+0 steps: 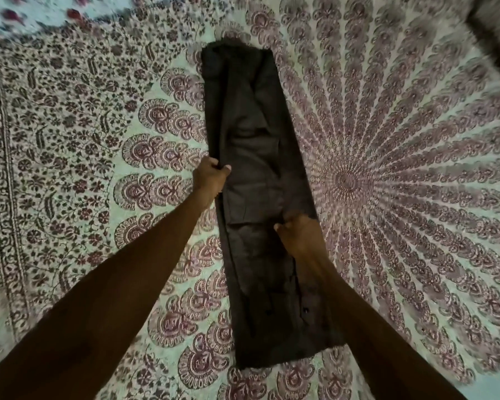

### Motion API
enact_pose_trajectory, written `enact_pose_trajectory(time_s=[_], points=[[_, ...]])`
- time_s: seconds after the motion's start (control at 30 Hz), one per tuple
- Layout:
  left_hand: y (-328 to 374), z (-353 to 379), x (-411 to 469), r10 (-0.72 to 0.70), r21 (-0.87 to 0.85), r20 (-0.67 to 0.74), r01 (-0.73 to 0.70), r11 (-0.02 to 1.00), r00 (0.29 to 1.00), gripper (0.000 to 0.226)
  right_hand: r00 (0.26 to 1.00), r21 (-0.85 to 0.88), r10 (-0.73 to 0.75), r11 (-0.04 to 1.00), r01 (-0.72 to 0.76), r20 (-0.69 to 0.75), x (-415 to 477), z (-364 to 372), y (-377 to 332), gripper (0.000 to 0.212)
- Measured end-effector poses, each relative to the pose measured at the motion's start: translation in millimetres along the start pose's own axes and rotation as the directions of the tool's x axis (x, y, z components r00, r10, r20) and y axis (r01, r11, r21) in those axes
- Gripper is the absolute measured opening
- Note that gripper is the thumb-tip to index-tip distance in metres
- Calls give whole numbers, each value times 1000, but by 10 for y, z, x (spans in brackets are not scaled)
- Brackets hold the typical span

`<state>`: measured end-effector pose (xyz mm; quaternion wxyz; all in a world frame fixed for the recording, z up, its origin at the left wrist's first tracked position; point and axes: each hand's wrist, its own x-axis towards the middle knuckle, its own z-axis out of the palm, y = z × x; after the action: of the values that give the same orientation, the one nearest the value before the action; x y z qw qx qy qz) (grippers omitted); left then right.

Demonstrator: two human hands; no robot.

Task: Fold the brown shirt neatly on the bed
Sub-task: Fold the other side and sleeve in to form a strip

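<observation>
Item 1. Two bare forearms, nearest the camera, enter from the bottom corners: left forearm [98, 298] and right forearm [373, 327], both reaching forward over the bed.

Item 2. Brown shirt [251, 157]. Lies flat on the bed, roughly at centre, as one long narrow strip running away from the person. The near end sits between the forearms and the far end lies toward the top of the view. Soft creases run along its length. A few small dark spots near the near end are too small to identify.

Item 3. Left hand [210, 180]. Grips the strip's left edge about halfway along, fingers curled under the fabric and thumb on top.

Item 4. Right hand [298, 235]. Grips the right edge, somewhat nearer the person than the left hand, fingers curled into the cloth.

Item 5. Bedspread [401, 168]. Pale, with a dark red mandala print, spread flat beneath the shirt. A separate floral fabric [26, 13] is blurred at the top left corner.

Step in hand (judged): the lengthwise folds look done, and both hands are taking hold at mid-length for the crosswise fold.

Next move calls for (judged): bringing one end over onto the other with the long edges kept in line. The two hands should move level so the layers do not slide apart, and the strip then needs smoothing. The staggered grips risk a skewed fold.
</observation>
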<state>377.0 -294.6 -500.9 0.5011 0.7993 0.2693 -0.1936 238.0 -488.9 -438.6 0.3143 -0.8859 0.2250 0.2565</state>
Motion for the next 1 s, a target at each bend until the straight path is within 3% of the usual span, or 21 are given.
enact_pose_trajectory(time_s=[0.07,0.23,0.43,0.47,0.53,0.6,0.63,0.73,0.8,0.9,1.0], points=[[210,-11,124,56,33,-53,-54,998,997,34,997,106,-63,992,68,-55,345,-76,-272,32],[689,19,522,140,94,-62,-134,987,988,43,974,70,-149,984,163,-173,1195,-209,-947,43],[1267,-6,1058,319,249,-73,-292,923,945,51,879,32,3,999,14,-476,1748,-369,-1230,63],[1350,-10,1133,333,272,-66,-304,913,941,50,900,88,81,995,-47,-428,1785,-415,-1222,63],[1510,-2,1270,345,298,-69,-311,903,936,44,959,321,252,926,-200,-130,1885,-492,-1169,65],[1637,-5,1386,314,262,-42,-293,920,948,36,908,470,305,781,-411,287,1865,-572,-1168,52],[1686,-12,1444,275,194,-31,-265,945,961,35,876,474,293,751,-459,384,1870,-587,-1152,44],[1799,-36,1600,142,-93,-114,-153,984,983,35,900,617,256,659,-430,353,1965,-513,-1126,16],[1772,-67,1624,83,-126,-160,-104,987,984,37,933,721,217,592,-360,287,2013,-447,-1108,5],[1589,-92,1648,41,14,-165,-39,999,985,41,949,767,181,558,-316,260,2014,-370,-1105,32],[1428,-131,1731,1,76,-76,4,997,997,57,938,795,231,501,-342,258,1967,-319,-1128,42]])
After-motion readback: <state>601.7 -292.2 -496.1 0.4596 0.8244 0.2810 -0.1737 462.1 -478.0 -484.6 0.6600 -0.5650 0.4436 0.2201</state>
